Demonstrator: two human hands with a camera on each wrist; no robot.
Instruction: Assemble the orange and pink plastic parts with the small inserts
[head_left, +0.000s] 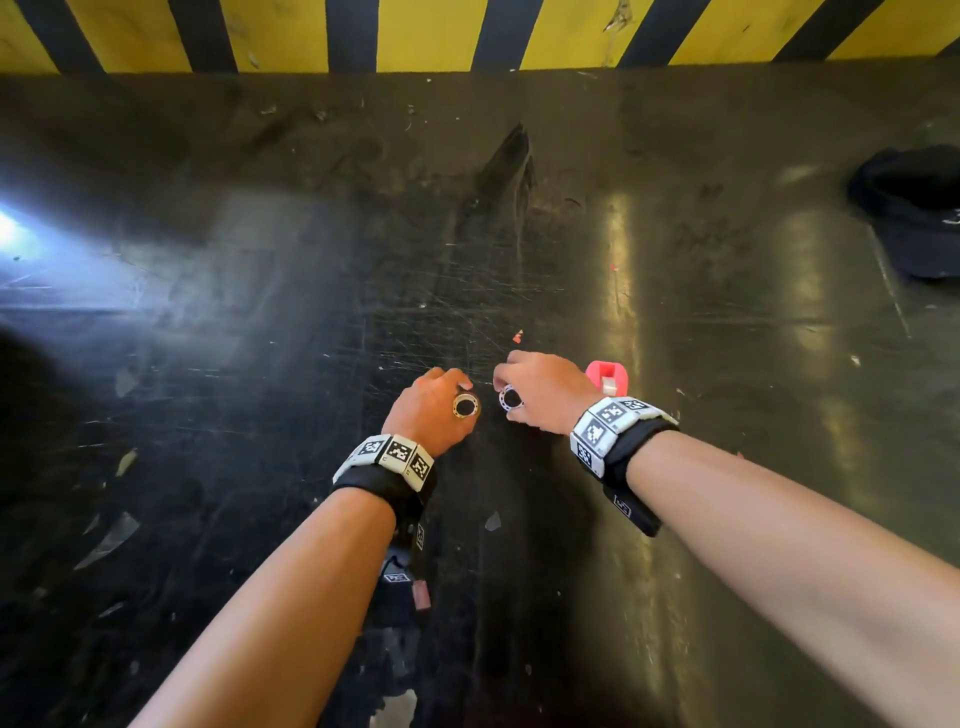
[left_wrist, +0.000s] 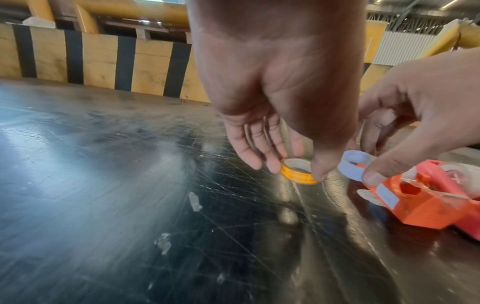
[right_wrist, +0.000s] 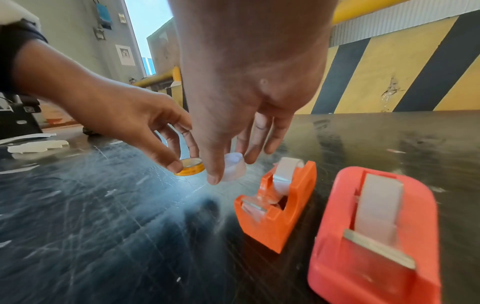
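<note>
Left hand (head_left: 434, 410) pinches a small yellow-orange roll of tape (left_wrist: 298, 173) between thumb and fingertips, holding it low over the scratched black tabletop (head_left: 260, 364); whether the roll touches the surface, cannot tell. Right hand (head_left: 545, 395) pinches a small white plastic ring-shaped insert (left_wrist: 353, 167) between thumb and fingers, just beside the left hand's roll, the two pieces close but apart. Other fingers of both hands hang fairly straight, pointing down.

On the outer side of the right hand, near its fingertips, sits the orange plastic tape dispenser (right_wrist: 278, 205) on the tabletop, with a clear tape roll seated in it and a metal cutter edge at its front. Next to that, further out from the right hand, sits the larger pink plastic tape dispenser (right_wrist: 374, 236), also with tape across its top and a metal cutter. Neither hand touches either dispenser.

Both wrists wear black straps with white coded marker blocks (head_left: 395, 457). Far beyond the right hand a dark cap (head_left: 914, 208) lies on the tabletop. Yellow-and-black striped wall (head_left: 467, 31) runs along the far edge. Bits of torn tape scraps (left_wrist: 194, 201) lie stuck on the surface near the left hand.
</note>
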